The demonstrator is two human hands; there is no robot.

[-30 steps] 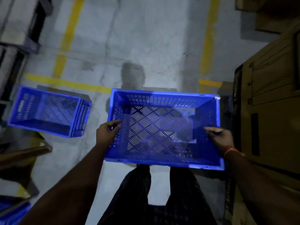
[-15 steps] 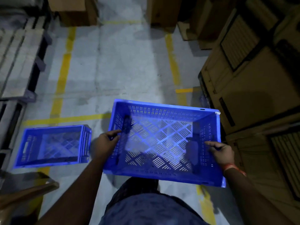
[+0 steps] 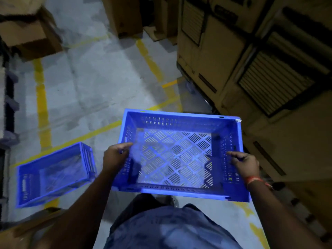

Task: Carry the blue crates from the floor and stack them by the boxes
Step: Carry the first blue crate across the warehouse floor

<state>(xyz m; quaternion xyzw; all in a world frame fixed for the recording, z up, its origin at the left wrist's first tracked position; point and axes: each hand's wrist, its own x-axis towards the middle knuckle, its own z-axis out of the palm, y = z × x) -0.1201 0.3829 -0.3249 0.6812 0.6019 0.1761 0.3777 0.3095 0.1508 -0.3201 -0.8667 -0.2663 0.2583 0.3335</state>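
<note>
I hold a blue slatted crate [image 3: 179,121] level in front of my waist, above the floor. My left hand [image 3: 115,157] grips its left wall, thumb over the rim. On the opposite wall my right hand [image 3: 245,163] grips the rim the same way. The crate is empty. A second blue crate [image 3: 53,175] sits on the concrete floor to my lower left, also empty. Tall stacked cardboard boxes [image 3: 233,60] stand close on my right.
Yellow lines [image 3: 42,105] mark the grey floor ahead. More cardboard boxes [image 3: 30,35] sit at the far left and at the top centre [image 3: 125,17]. A pallet edge [image 3: 9,108] runs along the left. Open floor lies ahead between the boxes.
The view has swung up and to the right while I carry the crate. The boxes on the right are nearer, and the floor crate has slid down and left in the view.
</note>
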